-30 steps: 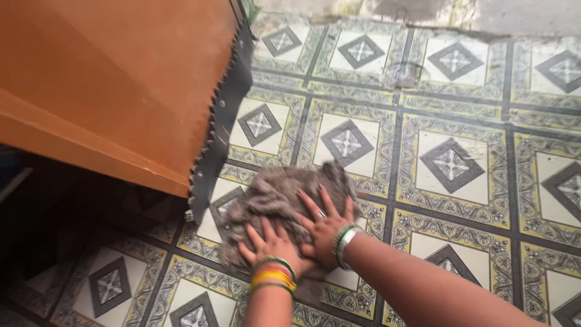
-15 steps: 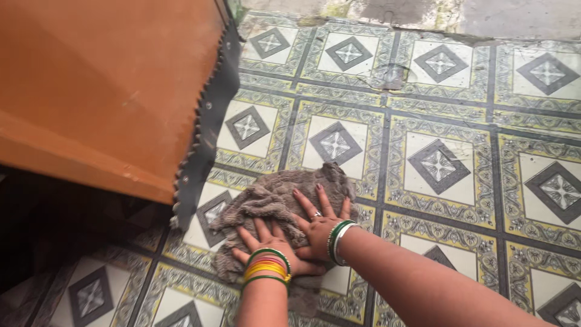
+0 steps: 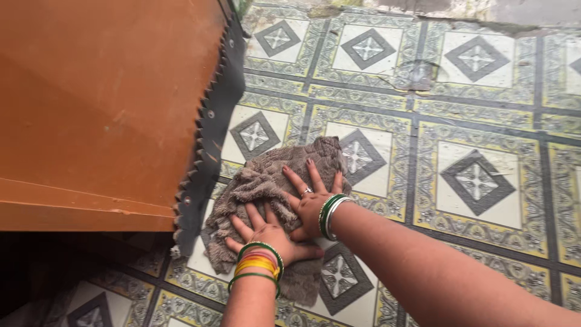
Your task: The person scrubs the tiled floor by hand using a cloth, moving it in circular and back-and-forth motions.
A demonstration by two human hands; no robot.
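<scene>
Currently, at the far left, the orange door point(image 3: 103, 103) fills the upper left of the head view, and its dark serrated strip point(image 3: 209, 139) runs down the door's right edge to the floor. The strip's lower end lies just beside the left margin of the grey-brown cloth point(image 3: 272, 181).

The cloth lies bunched and flat on the patterned tile floor point(image 3: 478, 121), beside the foot of the door. Compared with the picture one second ago, the cloth and both hands sit further up the floor, away from the person, and the cloth's far edge now overlaps the dark diamond of the next tile. This indicates a forward wiping stroke along the door edge; the tiles nearest the person are judged already covered, and the tiles beyond the cloth are judged not yet reached.

The left hand point(image 3: 266, 233) lies palm down on the near part of the cloth, fingers spread, with green, yellow and red bangles point(image 3: 257, 266) at the wrist. It grips nothing.

The right hand point(image 3: 308, 197) lies just beside it, touching it at the thumb side, also palm down with fingers spread on the middle of the cloth. Green and white bangles point(image 3: 330, 215) sit at its wrist, and a ring shows on one finger. Neither hand pinches the cloth; both press it flat.

Right of the hands, the floor shows a worn, darkened patch point(image 3: 417, 72) near the top edge.
</scene>
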